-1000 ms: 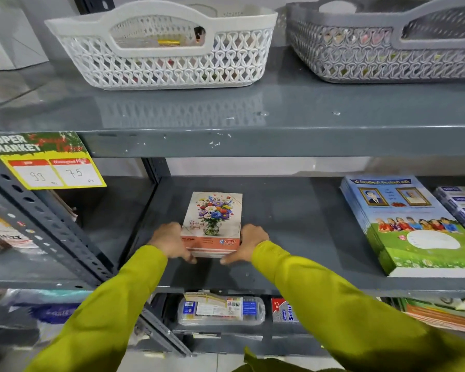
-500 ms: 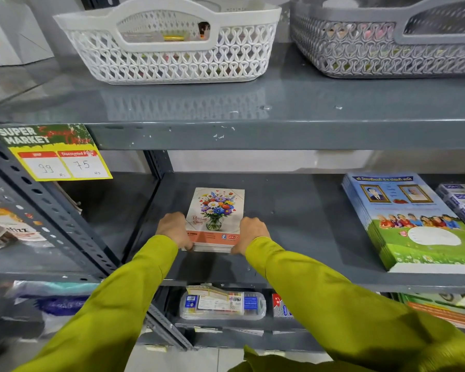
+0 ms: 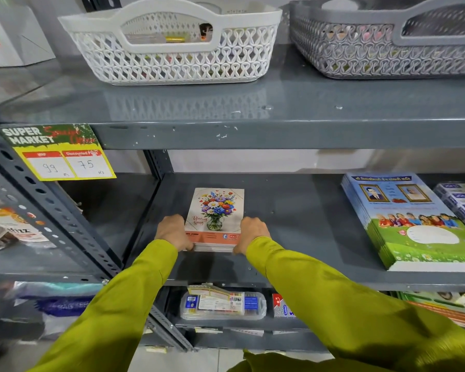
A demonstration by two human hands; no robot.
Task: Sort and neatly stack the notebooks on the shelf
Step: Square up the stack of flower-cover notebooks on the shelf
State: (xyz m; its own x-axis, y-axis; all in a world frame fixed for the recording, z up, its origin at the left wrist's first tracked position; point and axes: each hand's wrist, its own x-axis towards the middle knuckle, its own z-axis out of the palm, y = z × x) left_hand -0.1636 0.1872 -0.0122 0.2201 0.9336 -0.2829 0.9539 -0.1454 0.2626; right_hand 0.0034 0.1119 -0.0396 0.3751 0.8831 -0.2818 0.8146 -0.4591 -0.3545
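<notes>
Notebooks (image 3: 214, 220), one small stack, two hands gripping

Fingertips of both hands, the left hand (image 3: 172, 232) and right hand (image 3: 254, 234), are tucked out of sight against the sides of the notebook stack (image 3: 214, 247), whose count cannot be made out. The grey basket (image 3: 387, 47) on the upper shelf (image 3: 253, 108) runs off the right edge, as do the boxed items (image 3: 461, 202) at the middle shelf's right end. Contents of the white basket (image 3: 172, 55) stay indistinct behind its lattice.
</notes>
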